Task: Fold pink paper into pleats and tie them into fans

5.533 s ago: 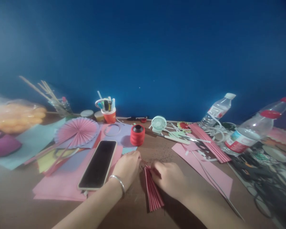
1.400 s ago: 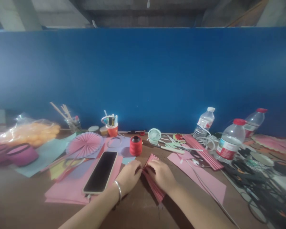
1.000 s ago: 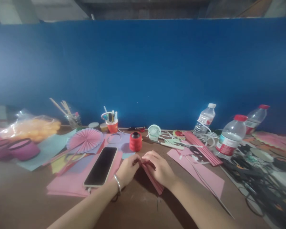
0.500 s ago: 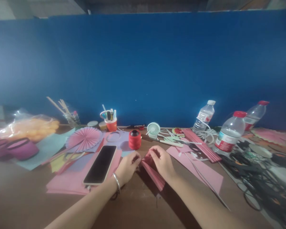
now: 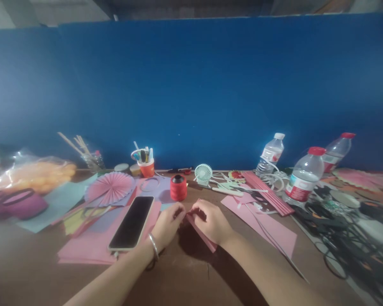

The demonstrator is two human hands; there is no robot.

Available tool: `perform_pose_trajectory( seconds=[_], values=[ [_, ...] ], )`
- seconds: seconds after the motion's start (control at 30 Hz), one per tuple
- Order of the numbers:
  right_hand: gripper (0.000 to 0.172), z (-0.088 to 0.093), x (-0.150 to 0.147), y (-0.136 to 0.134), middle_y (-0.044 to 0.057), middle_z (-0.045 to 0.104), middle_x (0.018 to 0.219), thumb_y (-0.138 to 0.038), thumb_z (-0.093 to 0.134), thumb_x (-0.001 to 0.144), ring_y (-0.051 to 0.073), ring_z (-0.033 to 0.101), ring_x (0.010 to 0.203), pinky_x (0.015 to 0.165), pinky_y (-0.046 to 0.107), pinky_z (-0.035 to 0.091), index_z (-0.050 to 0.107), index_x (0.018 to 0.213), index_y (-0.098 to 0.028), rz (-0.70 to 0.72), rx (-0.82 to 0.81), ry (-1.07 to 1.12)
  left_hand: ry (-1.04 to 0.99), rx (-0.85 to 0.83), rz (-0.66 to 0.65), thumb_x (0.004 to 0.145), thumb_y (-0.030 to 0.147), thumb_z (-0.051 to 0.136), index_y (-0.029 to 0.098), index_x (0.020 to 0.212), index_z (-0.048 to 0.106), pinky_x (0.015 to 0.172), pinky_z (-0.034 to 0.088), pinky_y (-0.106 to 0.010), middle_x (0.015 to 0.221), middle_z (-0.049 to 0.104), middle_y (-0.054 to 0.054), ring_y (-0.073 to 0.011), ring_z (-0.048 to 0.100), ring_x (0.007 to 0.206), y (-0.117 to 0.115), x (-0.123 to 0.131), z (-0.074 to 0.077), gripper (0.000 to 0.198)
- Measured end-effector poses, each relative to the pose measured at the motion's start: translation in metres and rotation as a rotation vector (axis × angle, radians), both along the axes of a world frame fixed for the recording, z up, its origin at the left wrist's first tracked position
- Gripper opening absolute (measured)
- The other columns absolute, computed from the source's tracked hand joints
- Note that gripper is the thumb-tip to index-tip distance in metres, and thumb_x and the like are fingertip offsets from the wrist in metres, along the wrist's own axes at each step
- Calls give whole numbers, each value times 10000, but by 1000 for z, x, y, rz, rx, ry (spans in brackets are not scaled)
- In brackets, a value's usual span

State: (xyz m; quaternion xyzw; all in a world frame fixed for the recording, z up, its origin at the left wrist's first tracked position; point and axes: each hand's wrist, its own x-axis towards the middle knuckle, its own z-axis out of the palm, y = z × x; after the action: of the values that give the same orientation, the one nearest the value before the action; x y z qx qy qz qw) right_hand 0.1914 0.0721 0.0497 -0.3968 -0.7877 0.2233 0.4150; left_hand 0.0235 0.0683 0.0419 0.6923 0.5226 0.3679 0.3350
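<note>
My right hand [image 5: 212, 220] is closed around a pleated strip of pink paper [image 5: 204, 239], whose lower end slants out below the fingers toward me. Close beside it, my left hand [image 5: 169, 222] makes a pinch near the strip's far end, a bracelet on its wrist. What lies between the left fingertips is too small to make out. Just beyond both hands a spool of red thread [image 5: 178, 189] stands upright. To the left, a smartphone [image 5: 132, 223] lies on pink paper sheets [image 5: 79, 251].
A round pleated paper fan [image 5: 111, 188], a cup of pens [image 5: 147, 169] and a small electric fan [image 5: 203, 174] are farther back. At right are a folded pink strip [image 5: 270, 193], pink paper [image 5: 274, 229], bottles [image 5: 304, 178] and tangled black cords [image 5: 347, 238].
My right hand has turned over the pleated paper, and less of the paper shows now. Both hands stay close together. The view has shifted slightly.
</note>
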Motion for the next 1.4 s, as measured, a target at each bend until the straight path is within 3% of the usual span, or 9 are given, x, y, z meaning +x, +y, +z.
perform_pose_trajectory(
  seconds=[0.2, 0.37, 0.53, 0.73, 1.0, 1.1, 1.27, 1.4],
  values=[
    [95, -2, 2, 3, 15, 592, 754, -118, 488, 749, 139, 536, 721, 653, 240, 390, 556, 747, -184, 16, 81, -81, 1, 18, 7, 790, 337, 402, 190, 667, 453, 530, 369, -225, 592, 501, 29, -118, 468, 548, 0, 1, 0, 198],
    [97, 0, 6, 5, 16, 553, 740, -194, 509, 788, 135, 522, 707, 652, 235, 388, 579, 722, -184, 55, 133, -153, 12, 27, 2, 793, 327, 402, 195, 662, 445, 528, 359, -226, 582, 491, 33, -118, 456, 538, -1, 0, 1, 190],
    [120, -3, 5, 6, 24, 547, 772, -181, 464, 811, 142, 516, 744, 679, 242, 388, 561, 741, -187, 33, 167, -111, 10, 31, -22, 799, 336, 394, 191, 673, 457, 547, 366, -228, 589, 479, 32, -119, 453, 553, -3, 1, 5, 202],
    [99, -2, 4, 6, 10, 523, 743, -129, 413, 802, 142, 491, 718, 664, 247, 379, 480, 765, -192, -4, 69, -30, -2, 46, -15, 790, 296, 419, 189, 709, 479, 560, 342, -219, 620, 478, 37, -114, 436, 587, -6, 3, 7, 147],
    [103, -3, 5, 5, -5, 543, 692, -154, 413, 792, 131, 498, 653, 610, 233, 363, 497, 749, -194, -22, 30, -6, -79, 6, 26, 754, 299, 464, 180, 696, 488, 553, 334, -219, 609, 479, 34, -114, 438, 582, -5, 3, 4, 134],
    [83, 0, 2, 6, -25, 548, 644, -159, 444, 764, 120, 497, 596, 585, 232, 354, 508, 726, -197, -46, -90, 67, -121, -46, 20, 727, 279, 487, 170, 637, 483, 531, 326, -211, 579, 473, 39, -101, 424, 556, -3, 3, 8, 141],
    [58, 2, -4, 9, -36, 540, 561, -203, 497, 699, 102, 483, 501, 505, 218, 345, 490, 644, -189, -35, -545, 325, -210, -237, -12, 711, 277, 467, 164, 581, 452, 394, 218, -186, 452, 361, 75, -53, 305, 391, -2, 4, 13, 173],
    [59, 2, -5, 10, -27, 555, 586, -233, 439, 708, 46, 328, 334, 339, 179, 212, 458, 687, -182, 27, -778, 397, -256, -342, 0, 701, 297, 479, 155, 599, 467, 350, 151, -171, 431, 362, 84, -29, 258, 336, -3, 4, 12, 175]
  ],
)
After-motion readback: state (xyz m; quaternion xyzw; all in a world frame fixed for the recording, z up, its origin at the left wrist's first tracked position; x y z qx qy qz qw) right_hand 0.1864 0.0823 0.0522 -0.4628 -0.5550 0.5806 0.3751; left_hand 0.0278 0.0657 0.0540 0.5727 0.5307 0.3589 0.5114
